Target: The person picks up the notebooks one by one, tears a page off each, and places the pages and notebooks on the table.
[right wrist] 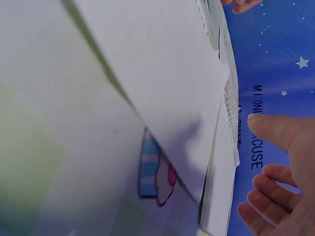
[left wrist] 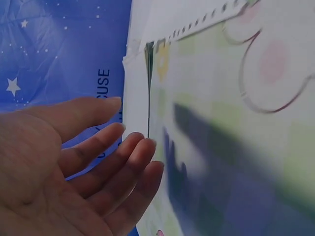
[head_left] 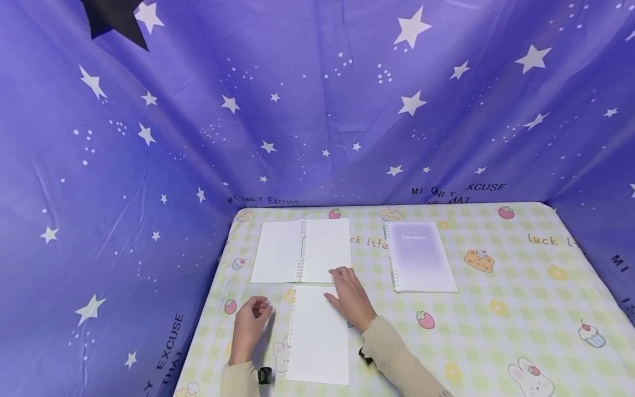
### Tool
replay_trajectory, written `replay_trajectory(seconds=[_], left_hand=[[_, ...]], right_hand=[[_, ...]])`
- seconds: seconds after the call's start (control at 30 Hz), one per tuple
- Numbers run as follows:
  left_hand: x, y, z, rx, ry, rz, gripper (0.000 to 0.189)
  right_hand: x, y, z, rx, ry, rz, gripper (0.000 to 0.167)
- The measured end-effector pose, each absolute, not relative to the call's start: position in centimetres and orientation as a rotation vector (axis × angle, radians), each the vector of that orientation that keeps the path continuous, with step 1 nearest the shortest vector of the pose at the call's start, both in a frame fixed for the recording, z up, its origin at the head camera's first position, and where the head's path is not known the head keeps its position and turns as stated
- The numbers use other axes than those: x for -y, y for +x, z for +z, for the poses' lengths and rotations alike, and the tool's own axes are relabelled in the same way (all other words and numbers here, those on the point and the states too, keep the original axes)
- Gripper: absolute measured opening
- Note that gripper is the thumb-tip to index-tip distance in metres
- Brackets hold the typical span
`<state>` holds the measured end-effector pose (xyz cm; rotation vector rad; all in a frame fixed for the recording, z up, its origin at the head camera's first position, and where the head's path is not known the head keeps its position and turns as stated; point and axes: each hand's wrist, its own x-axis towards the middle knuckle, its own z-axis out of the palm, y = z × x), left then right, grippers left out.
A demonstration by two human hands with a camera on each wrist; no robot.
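Note:
A loose stack of white punched paper (head_left: 319, 336) lies at the table's near side, its row of holes along the left edge. Just beyond it, an open spiral notebook (head_left: 327, 248) shows two pale pages and a ring binding down the middle. My right hand (head_left: 353, 298) is over the upper right corner of the loose paper, fingertips overlapping the notebook's lower right corner; its fingers look relaxed in the right wrist view. To the left of the paper, my left hand (head_left: 251, 325) hovers over the cloth, fingers loosely bent, nothing between them in the left wrist view.
A closed purple-and-white spiral notebook (head_left: 421, 259) marked "freedom" lies right of the open one. Under everything is a green-checked tablecloth (head_left: 501, 342) with cartoon prints. Purple star-patterned curtains (head_left: 307, 127) hang behind the table and at both sides.

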<state>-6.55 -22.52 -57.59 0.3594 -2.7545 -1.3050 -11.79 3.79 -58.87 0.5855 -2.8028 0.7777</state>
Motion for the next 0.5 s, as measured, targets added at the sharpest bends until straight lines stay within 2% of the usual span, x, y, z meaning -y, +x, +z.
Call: replay_trajectory(seconds=[0.2, 0.5], left_hand=[[23.5, -8.5, -57.5, 2.704, 0.332, -1.3, 0.025], [23.9, -11.3, -57.7, 2.756, 0.427, -1.294, 0.039]], right_hand=[[-2.5, -12.6, -58.9, 2.795, 0.618, 0.752, 0.056], [-0.1, -13.4, -59.1, 2.777, 0.667, 0.732, 0.054]])
